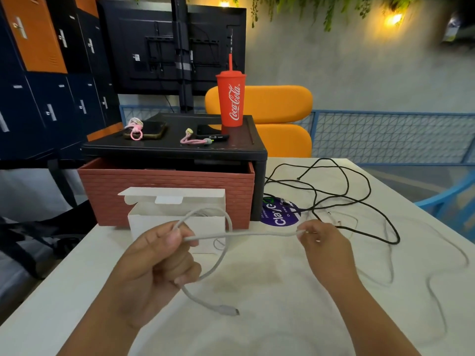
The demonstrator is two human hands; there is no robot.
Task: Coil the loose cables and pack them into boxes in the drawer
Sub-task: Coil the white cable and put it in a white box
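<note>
Well, your left hand (154, 265) gripped the white cable (257, 234), right hand (323, 242) pinched it; open table (257, 330) lay near, box (203, 227) just beyond.

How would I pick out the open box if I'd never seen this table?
Find the black stand with the red cup on top. A brick-red drawer sticks out beneath it. The white box stands before that drawer, flap raised, the only carton there.
</note>
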